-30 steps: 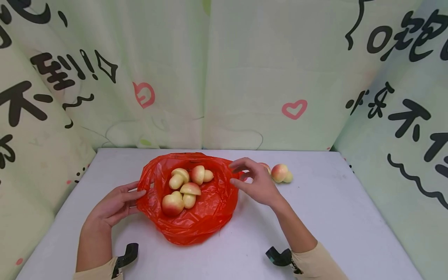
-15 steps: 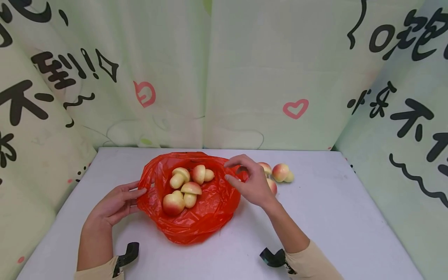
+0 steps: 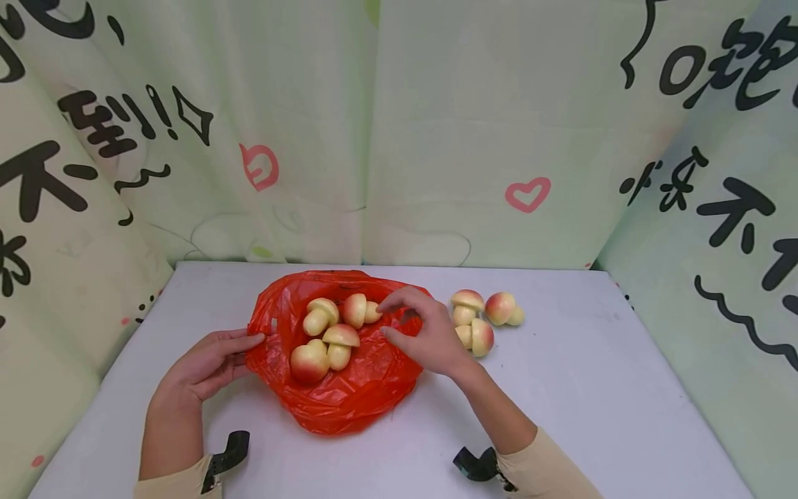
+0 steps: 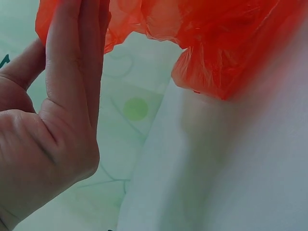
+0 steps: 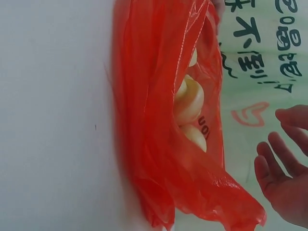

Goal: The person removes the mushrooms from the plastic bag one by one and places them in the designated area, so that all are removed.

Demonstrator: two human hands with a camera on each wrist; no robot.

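Observation:
A red plastic bag (image 3: 374,384) lies with its mouth spread, several red-and-cream toy mushrooms (image 3: 340,337) inside. At its left rim my left hand (image 3: 208,364) pinches the plastic, thumb over the edge and fingers outside. The left wrist view shows those fingers (image 4: 67,62) fairly straight against the bag. My right hand (image 3: 427,333) hovers over the bag's right side, fingers loosely curved with nothing between them. Its fingertips come close to the upper-right mushroom (image 3: 354,310). In the right wrist view this hand (image 5: 288,178) is apart from the bag's side (image 5: 144,120).
To the right of the bag, three more toy mushrooms (image 3: 502,308) lie on the white table (image 3: 580,388). Printed pale green curtains (image 3: 436,138) stand behind the table and on both sides. A black wrist mount (image 3: 476,464) juts from the right sleeve.
My right hand has moved left from the bag's right rim to over its inside, uncovering the mushrooms on the table. The left hand keeps its place at the rim.

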